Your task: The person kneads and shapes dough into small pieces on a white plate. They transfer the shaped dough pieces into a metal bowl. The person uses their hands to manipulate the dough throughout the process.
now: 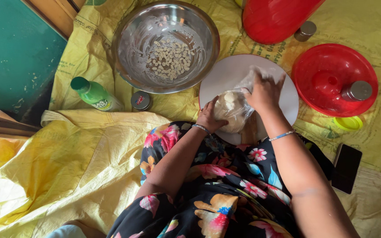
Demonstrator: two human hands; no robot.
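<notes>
Yellow floor sheet [67, 154] — both hands' grip, left hand [208, 118] and right hand [264, 91], closed on upright dough bag [232, 110].

The red container [275, 17] is cut off by the top edge; the clear bag [234, 108] hides its pale contents' shape; the right hand [265, 90] covers part of the white round board [225, 72].

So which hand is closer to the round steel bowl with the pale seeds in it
Left. The left hand grips the near side of the clear plastic bag of dough, just below the round steel bowl. The right hand holds the bag's top, further right.
</notes>
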